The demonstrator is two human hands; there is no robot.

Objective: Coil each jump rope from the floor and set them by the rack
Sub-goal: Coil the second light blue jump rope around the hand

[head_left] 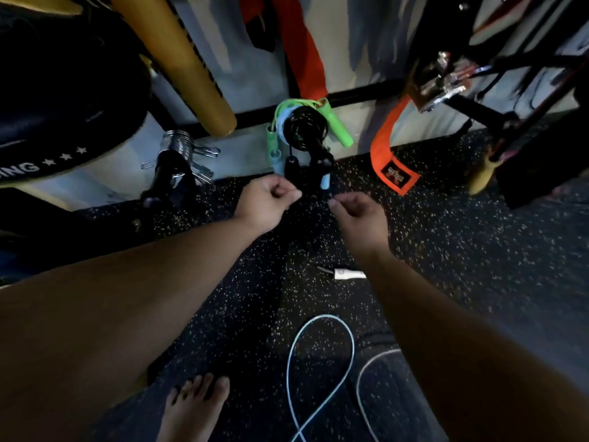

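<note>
Nearest lens: bare foot [194,406] on black speckled rubber floor [446,250], both forearms reaching fwd over it.

**Item 1 – ropes not yet coiled.** Thin pale-blue plastic rope cord [353,346] lies in an open loop on the floor just right of the foot. Thin whitish cord [358,381] curves beside it, partly under the right forearm. Short white plastic handle [349,275] lies further fwd, below the right hand. Which cord it belongs to: cannot tell.

**Item 2 – ropes already bundled.** Black coiled rope bundle [302,129] is set against the wall base, with bright green foam-look handles [342,134] alongside. Black metal rack frame [478,110] stands to the right, well apart from the loose cords.

**Handling (judgement).** Cords look light, limp and smooth. They should hold no shape and will likely spring out of a coil unless pinned. Handles are the rigid parts. Best grip approx. at a handle, then gather cord in even loops. Tangle risk where the two cords run close together.

**Hands.**
- Left hand [267,199]: fingers curled in, thumb against the index tip, just below the black bundle.
- Right hand [360,215]: fingers curled likewise, near the left hand but not touching it.
- Whether either hand pinches a dark cord cannot be told against the dark floor.
</note>
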